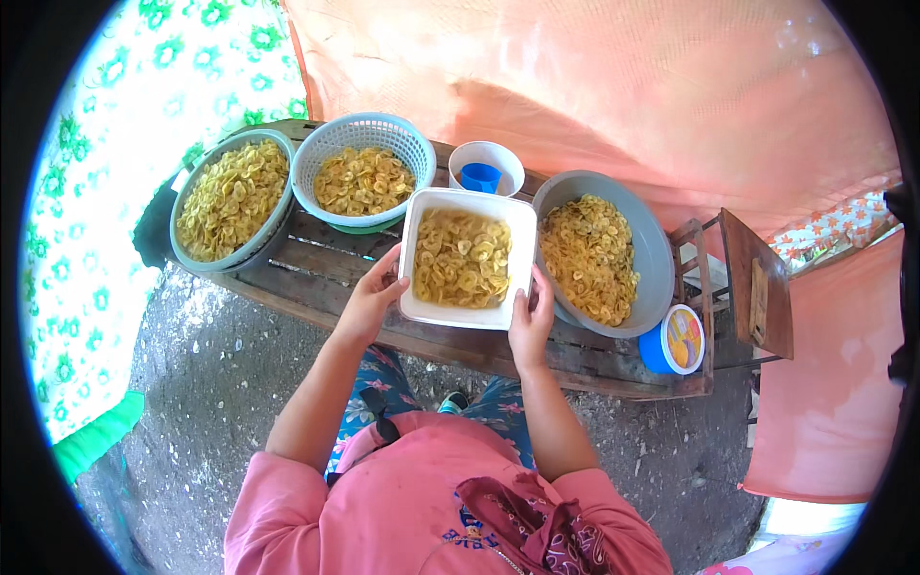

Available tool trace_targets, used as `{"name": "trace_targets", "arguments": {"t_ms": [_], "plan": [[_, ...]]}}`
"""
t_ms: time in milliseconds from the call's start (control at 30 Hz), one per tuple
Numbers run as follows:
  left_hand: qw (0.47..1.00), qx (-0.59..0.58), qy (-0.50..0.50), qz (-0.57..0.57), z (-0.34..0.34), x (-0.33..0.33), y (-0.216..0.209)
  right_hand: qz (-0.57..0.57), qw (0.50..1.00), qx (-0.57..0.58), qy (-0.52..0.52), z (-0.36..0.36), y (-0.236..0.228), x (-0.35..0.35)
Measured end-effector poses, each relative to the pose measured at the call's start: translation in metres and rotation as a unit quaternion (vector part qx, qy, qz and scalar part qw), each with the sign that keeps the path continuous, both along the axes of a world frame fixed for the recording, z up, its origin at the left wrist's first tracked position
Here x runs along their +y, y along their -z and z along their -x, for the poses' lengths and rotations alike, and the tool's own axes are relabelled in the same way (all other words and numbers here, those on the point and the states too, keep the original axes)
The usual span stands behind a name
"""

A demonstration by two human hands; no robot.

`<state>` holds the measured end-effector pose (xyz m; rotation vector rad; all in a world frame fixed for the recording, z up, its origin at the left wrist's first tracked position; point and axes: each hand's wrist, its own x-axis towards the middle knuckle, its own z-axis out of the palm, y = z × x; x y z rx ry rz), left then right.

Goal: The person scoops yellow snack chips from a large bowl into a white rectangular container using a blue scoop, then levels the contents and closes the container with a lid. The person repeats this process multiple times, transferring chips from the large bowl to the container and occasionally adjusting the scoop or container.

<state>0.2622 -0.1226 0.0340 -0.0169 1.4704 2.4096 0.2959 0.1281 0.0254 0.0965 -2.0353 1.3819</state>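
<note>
Between my two hands is a white square tub [468, 316] holding thin yellow banana slices [464, 257]. My left hand [372, 295] grips its left side, thumb against the wall. On the opposite side, my right hand [533, 324] has its thumb on the near right corner; the fingers under the tub are hidden. Just beyond the tub stands a white bucket [513, 171] with a blue cup [480, 177] inside. To the right, a grey basin [654, 278] contains more slices. A light blue colander [418, 149], also with slices, sits behind my left hand.
Everything stands on a slatted wooden bench [316, 257]. Another slice-filled basin [284, 206] is at its left end. A blue tub with a white-rimmed lid [661, 351] sits at the right end, near a wooden chair [757, 283]. Orange sheeting [613, 86] hangs behind.
</note>
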Motion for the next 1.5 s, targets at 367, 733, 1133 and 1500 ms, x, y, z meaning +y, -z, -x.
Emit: {"name": "trace_targets", "arguments": {"t_ms": [367,733,1133,1500], "plan": [[1.0,-0.003,0.006,-0.021,-0.003,-0.003,0.006,0.039,0.989,-0.143,0.009,-0.005,0.008,-0.003],[1.0,0.012,-0.006,0.01,-0.004,-0.005,0.004,0.06,0.994,-0.09,0.017,-0.003,0.014,-0.003],[0.998,0.043,0.002,0.035,-0.009,-0.005,-0.004,0.038,0.995,-0.095,-0.009,-0.007,0.012,0.0],[1.0,0.015,0.017,-0.009,-0.004,-0.007,0.016,0.007,0.994,-0.108,0.016,-0.004,0.01,0.001]]}}
